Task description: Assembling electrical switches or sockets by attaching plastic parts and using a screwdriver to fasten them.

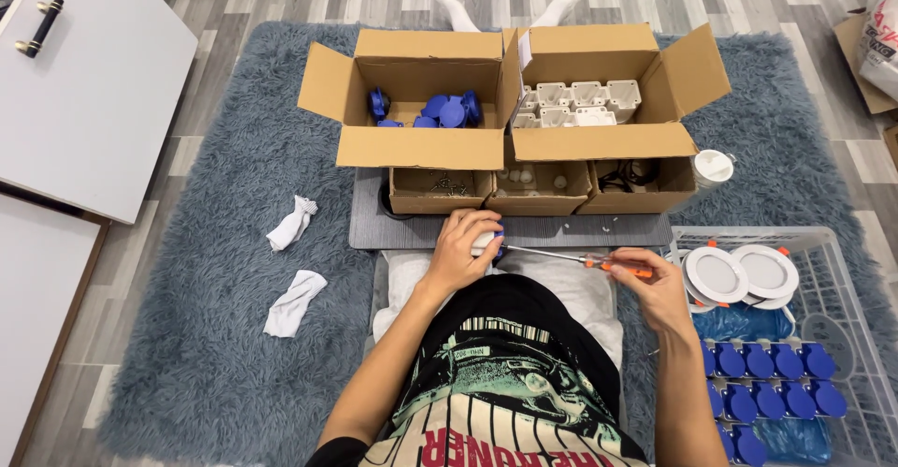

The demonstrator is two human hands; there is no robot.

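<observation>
My left fingers [465, 226] close over a small white part [485, 241] on the grey board [374, 228]. My right hand [645, 284] grips an orange-handled screwdriver [580, 258]; its shaft lies nearly level, tip pointing left into the part. Low cardboard trays [538, 203] stand just beyond, a clear crate [832, 242] at right.

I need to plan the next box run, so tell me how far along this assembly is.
Done: rows of blue-capped units and round white lamps fill the clear crate. In hand: left hand steadies a white-and-blue part while right hand drives an orange-handled screwdriver. Left: blue caps and white housings remain in cartons.
</observation>
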